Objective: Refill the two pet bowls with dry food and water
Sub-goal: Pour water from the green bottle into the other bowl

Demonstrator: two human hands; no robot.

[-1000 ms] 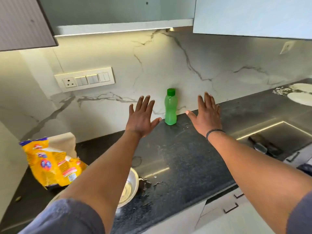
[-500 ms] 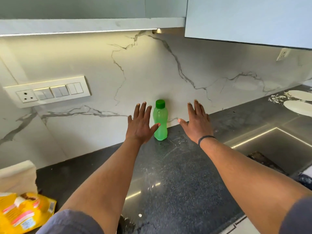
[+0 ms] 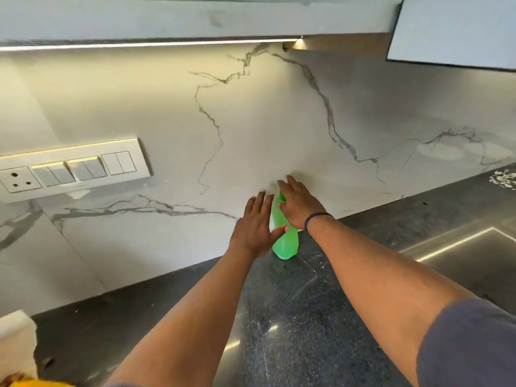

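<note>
Green bottle (image 3: 285, 243) stands on dark stone surface (image 3: 293, 317), up against the marble backsplash (image 3: 251, 129). Right hand (image 3: 300, 203) lies over the bottle's top, fingers (image 3: 293, 182) straight, cap hidden, not closed round it. Left hand (image 3: 255, 226) just beside the bottle's left side, fingers straight, thumb at the bottle body, contact unclear. Switch panel (image 3: 72, 169) on wall far left.

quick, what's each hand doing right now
Left hand: open, fingers straight, beside the green bottle.
Right hand: open over the bottle's top, not yet gripping.
</note>
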